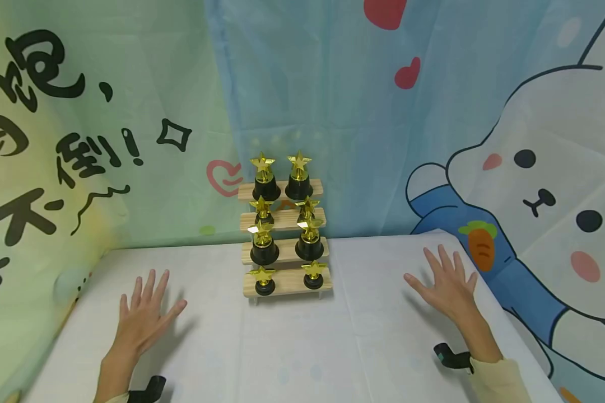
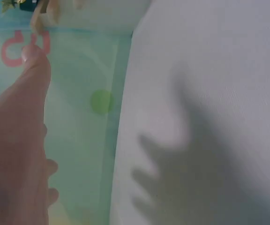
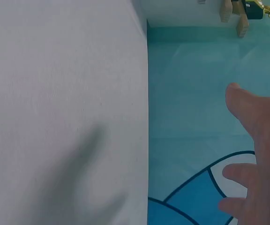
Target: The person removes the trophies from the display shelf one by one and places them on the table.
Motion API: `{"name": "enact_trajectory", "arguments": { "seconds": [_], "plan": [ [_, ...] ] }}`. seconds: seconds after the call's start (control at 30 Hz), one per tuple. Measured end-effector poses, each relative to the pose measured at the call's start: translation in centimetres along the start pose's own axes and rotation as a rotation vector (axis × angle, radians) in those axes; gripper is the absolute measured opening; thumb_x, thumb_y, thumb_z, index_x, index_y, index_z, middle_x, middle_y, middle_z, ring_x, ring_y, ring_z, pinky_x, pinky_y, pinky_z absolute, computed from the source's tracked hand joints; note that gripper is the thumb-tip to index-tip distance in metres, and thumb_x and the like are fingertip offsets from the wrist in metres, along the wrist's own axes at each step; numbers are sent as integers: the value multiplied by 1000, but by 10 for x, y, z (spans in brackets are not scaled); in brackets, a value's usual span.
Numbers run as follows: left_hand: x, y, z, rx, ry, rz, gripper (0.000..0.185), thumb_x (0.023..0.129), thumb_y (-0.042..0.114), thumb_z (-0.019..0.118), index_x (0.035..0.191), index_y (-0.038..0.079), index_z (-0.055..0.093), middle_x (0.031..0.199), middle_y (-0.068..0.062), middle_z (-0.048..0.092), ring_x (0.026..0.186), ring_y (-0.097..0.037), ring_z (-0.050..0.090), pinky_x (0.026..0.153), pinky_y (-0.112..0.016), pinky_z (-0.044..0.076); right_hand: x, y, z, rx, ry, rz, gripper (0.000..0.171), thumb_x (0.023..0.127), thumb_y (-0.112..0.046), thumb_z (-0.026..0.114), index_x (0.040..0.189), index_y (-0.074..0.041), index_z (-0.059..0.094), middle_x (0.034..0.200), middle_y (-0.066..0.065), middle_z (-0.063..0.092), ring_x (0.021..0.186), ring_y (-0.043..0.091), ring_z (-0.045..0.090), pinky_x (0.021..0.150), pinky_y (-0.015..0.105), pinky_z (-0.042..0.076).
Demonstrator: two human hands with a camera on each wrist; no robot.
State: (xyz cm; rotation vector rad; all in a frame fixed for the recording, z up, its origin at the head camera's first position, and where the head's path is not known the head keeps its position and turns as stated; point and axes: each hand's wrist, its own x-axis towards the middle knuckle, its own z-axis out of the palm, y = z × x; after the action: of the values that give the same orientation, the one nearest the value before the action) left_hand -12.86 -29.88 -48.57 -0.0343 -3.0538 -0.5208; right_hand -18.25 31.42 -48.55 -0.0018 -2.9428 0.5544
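My left hand hovers palm down over the left of the white table, fingers spread and holding nothing. Over on the right, my right hand is likewise spread, its shadow falling on the cloth. Between them, farther back, stands a stepped wooden rack bearing several gold star trophies with black bases, two to a tier. One small trophy sits at the right of the lowest tier, another small trophy at its left. A larger trophy stands at top right. Both hands are well apart from the rack.
White cloth covers the table. Behind it hangs a printed curtain with hearts, black lettering and a cartoon bear, close against the table's back edge. A black wrist mount juts from the right wrist, a similar mount from the left.
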Motion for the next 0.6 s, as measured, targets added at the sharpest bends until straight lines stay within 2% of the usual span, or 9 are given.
{"name": "enact_trajectory", "arguments": {
  "seconds": [0.13, 0.27, 0.33, 0.37, 0.47, 0.53, 0.6],
  "plan": [
    [6, 3, 10, -71, 60, 77, 75, 97, 53, 48, 156, 16, 20, 158, -23, 24, 144, -48, 19, 108, -72, 15, -1, -6, 1, 98, -10, 5, 81, 89, -56, 59, 145, -1, 38, 153, 33, 26, 140, 55, 16, 102, 82, 10],
    [15, 15, 24, -282, 111, 161, 56, 100, 34, 52, 149, 11, 37, 149, -18, 44, 137, -39, 38, 107, -58, 33, -2, -16, 1, 320, -28, -1, 63, 96, -44, 56, 139, 1, 45, 146, 30, 40, 135, 50, 34, 105, 70, 28],
    [19, 25, 29, -408, 121, 185, 46, 102, 27, 49, 145, 10, 43, 144, -14, 50, 132, -33, 45, 101, -52, 41, -2, -23, 2, 433, -48, -5, 56, 98, -40, 54, 137, 0, 48, 142, 25, 49, 130, 38, 46, 107, 52, 41],
    [22, 31, 31, -463, 124, 193, 43, 103, 25, 48, 144, 9, 44, 142, -12, 53, 131, -31, 47, 99, -51, 43, -2, -27, 2, 476, -62, -8, 53, 99, -39, 53, 136, -2, 49, 140, 22, 52, 127, 28, 51, 105, 42, 45],
    [27, 51, 31, -582, 109, 203, 40, 104, 22, 44, 142, 8, 46, 139, -13, 56, 127, -30, 51, 95, -50, 46, -2, -40, 4, 592, -100, -31, 46, 100, -37, 53, 133, -5, 53, 134, 17, 59, 110, -4, 56, 92, 14, 47],
    [33, 60, 35, -629, 91, 205, 40, 105, 25, 44, 142, 10, 46, 138, -13, 56, 128, -31, 52, 97, -54, 45, -2, -50, 5, 639, -129, -35, 45, 100, -36, 54, 133, -6, 54, 133, 15, 59, 104, -17, 50, 87, 6, 43],
    [39, 66, 38, -656, 62, 196, 41, 104, 29, 45, 141, 11, 47, 139, -14, 55, 129, -33, 51, 99, -57, 44, -3, -61, 6, 679, -157, -43, 45, 99, -35, 55, 132, -6, 54, 133, 15, 60, 103, -17, 51, 87, 8, 44]
  ]
}}
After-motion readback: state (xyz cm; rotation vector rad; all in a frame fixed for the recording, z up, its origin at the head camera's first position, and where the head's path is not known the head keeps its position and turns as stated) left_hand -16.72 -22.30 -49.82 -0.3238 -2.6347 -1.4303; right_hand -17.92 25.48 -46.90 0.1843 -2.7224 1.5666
